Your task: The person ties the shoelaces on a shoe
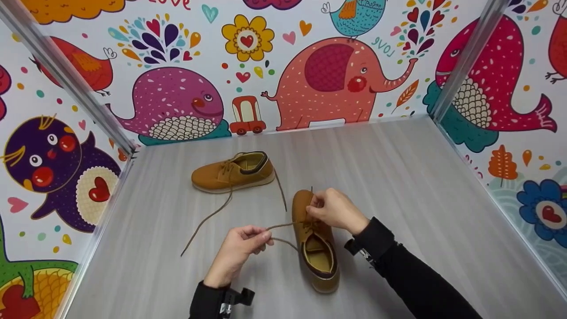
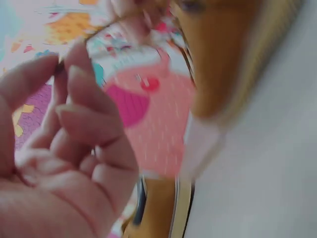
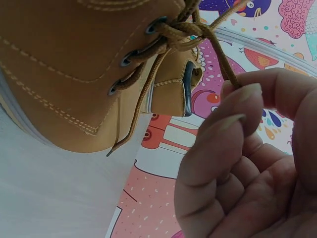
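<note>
Head view's showing the near shoe [image 1: 316, 254] sitting beside the left hand [image 1: 246, 246], under the right hand [image 1: 335, 210], fingers on both pinching its lace [image 3: 221, 58]. It's looking light and floppy, so I'd be pinching close to where it's crossing itself.

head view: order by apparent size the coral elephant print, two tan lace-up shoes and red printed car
1. Coral elephant print
2. Nearer tan shoe and farther tan shoe: close in size, nearness to camera leaves order unsure
3. Red printed car
</note>
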The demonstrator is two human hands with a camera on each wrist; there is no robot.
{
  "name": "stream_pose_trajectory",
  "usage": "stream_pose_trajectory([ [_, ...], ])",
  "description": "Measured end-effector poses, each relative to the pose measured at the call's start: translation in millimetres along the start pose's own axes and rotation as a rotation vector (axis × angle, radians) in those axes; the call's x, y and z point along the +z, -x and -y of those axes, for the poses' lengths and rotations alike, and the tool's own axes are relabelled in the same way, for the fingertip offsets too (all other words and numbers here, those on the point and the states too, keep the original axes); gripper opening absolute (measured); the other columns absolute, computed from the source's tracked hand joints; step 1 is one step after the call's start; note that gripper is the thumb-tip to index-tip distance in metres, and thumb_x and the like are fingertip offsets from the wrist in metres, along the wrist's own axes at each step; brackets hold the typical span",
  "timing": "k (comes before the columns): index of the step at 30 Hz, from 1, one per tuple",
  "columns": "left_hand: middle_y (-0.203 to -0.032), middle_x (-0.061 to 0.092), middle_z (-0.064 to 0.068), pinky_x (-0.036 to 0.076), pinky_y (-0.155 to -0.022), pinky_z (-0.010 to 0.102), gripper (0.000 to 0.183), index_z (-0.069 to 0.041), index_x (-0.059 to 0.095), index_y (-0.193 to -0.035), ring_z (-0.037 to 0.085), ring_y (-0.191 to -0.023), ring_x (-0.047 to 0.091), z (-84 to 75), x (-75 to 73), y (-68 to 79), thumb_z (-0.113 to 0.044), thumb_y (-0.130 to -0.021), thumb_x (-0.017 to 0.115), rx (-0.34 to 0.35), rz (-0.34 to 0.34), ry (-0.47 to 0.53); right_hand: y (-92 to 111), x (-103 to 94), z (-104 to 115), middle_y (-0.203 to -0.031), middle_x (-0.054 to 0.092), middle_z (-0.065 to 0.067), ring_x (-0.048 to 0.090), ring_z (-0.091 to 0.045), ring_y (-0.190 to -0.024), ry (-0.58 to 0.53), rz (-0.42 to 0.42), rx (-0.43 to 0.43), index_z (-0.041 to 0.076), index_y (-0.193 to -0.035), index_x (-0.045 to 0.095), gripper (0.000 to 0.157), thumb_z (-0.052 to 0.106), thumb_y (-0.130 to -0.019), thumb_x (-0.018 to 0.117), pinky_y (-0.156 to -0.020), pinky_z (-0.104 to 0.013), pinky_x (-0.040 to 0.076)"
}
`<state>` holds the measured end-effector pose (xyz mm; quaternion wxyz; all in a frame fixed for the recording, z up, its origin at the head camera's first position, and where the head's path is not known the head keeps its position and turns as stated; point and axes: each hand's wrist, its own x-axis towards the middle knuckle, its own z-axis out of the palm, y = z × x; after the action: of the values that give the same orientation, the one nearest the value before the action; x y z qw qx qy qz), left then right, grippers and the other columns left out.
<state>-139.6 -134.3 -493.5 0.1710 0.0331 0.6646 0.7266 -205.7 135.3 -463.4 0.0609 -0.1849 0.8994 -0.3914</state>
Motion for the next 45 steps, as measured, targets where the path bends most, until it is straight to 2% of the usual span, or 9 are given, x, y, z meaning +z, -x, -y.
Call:
stream_pose_trajectory([
  [5,-0.085,0.072,0.005,0.049,-0.069,0.023,0.005,-0.007,0.065,-0.09,0.012,-0.073,0.061,-8.3,17.1,-4.0,-0.007,-0.095,0.066,0.014,0.031,0.334,0.0,-1.2,-1.0,-0.065,0.06,0.006,0.052,-0.01,-0.055,0.002,-0.002,-0.016,0.012,-0.074,0.066,0.018,0.015,-0.091,0.071,-0.054,-0.03,0.044],
  [11,-0.088,0.073,0.007,0.051,-0.07,0.023,0.004,-0.004,0.063,-0.097,0.012,-0.075,0.064,-9.8,29.1,-8.1,-0.007,-0.096,0.065,0.017,0.041,0.467,-0.4,-2.7,-2.6,-0.064,0.06,0.006,0.052,-0.009,-0.056,0.006,-0.007,-0.033,0.012,-0.073,0.067,0.017,0.015,-0.09,0.071,-0.055,-0.03,0.045],
  [18,-0.091,0.074,0.01,0.05,-0.066,0.021,0.008,-0.001,0.062,-0.098,0.012,-0.073,0.064,9.1,44.8,-14.5,-0.006,-0.094,0.067,0.005,-0.041,0.354,0.6,-4.5,-2.4,-0.066,0.06,0.006,0.053,-0.01,-0.056,0.013,0.005,-0.007,0.012,-0.075,0.067,0.016,0.016,-0.09,0.072,-0.054,-0.029,0.045],
  [23,-0.089,0.074,0.011,0.049,-0.063,0.024,0.016,0.003,0.068,-0.099,0.014,-0.07,0.063,23.7,59.2,-19.6,-0.011,-0.092,0.072,0.034,-0.067,0.048,1.0,-4.2,-0.7,-0.065,0.06,0.006,0.052,-0.009,-0.056,0.019,-0.002,-0.012,0.012,-0.075,0.067,0.015,0.016,-0.089,0.072,-0.054,-0.029,0.044],
  [27,-0.085,0.07,0.006,0.048,-0.064,0.027,0.031,0.004,0.071,-0.103,0.016,-0.074,0.062,25.6,58.8,-26.3,-0.025,-0.094,0.071,0.06,-0.094,-0.205,2.4,-3.7,0.9,-0.065,0.06,0.006,0.052,-0.01,-0.056,0.011,0.004,-0.014,0.011,-0.075,0.067,0.015,0.015,-0.088,0.073,-0.055,-0.03,0.045],
  [31,-0.071,0.06,0.0,0.04,-0.058,0.026,0.044,0.002,0.073,-0.1,0.013,-0.063,0.052,23.6,49.1,-42.2,-0.04,-0.097,0.063,0.016,-0.146,-0.289,3.5,-3.6,1.6,-0.066,0.06,0.005,0.053,-0.01,-0.057,0.002,0.007,-0.008,0.011,-0.075,0.067,0.014,0.014,-0.088,0.074,-0.054,-0.03,0.046],
  [35,-0.064,0.054,-0.001,0.032,-0.049,0.023,0.048,0.004,0.072,-0.09,0.009,-0.053,0.042,22.4,42.3,-58.7,-0.043,-0.095,0.066,-0.066,-0.103,-0.261,4.1,-3.2,1.6,-0.065,0.06,0.006,0.053,-0.01,-0.056,0.009,0.008,-0.013,0.011,-0.076,0.068,0.014,0.014,-0.088,0.073,-0.054,-0.03,0.046],
  [38,-0.066,0.058,0.0,0.033,-0.046,0.021,0.04,0.005,0.071,-0.09,0.007,-0.051,0.044,20.1,42.5,-63.8,-0.035,-0.092,0.072,-0.084,-0.039,-0.191,4.1,-2.5,1.2,-0.065,0.06,0.006,0.052,-0.009,-0.056,0.016,0.008,-0.019,0.011,-0.076,0.068,0.013,0.015,-0.088,0.073,-0.054,-0.029,0.045],
  [45,-0.088,0.073,0.011,0.044,-0.052,0.019,0.02,0.0,0.063,-0.103,0.011,-0.059,0.061,16.4,54.2,-51.7,-0.016,-0.095,0.069,-0.05,0.017,0.178,4.1,-3.5,-0.9,-0.065,0.06,0.005,0.053,-0.01,-0.055,-0.004,0.002,-0.001,0.011,-0.077,0.069,0.012,0.014,-0.088,0.073,-0.052,-0.029,0.045],
])
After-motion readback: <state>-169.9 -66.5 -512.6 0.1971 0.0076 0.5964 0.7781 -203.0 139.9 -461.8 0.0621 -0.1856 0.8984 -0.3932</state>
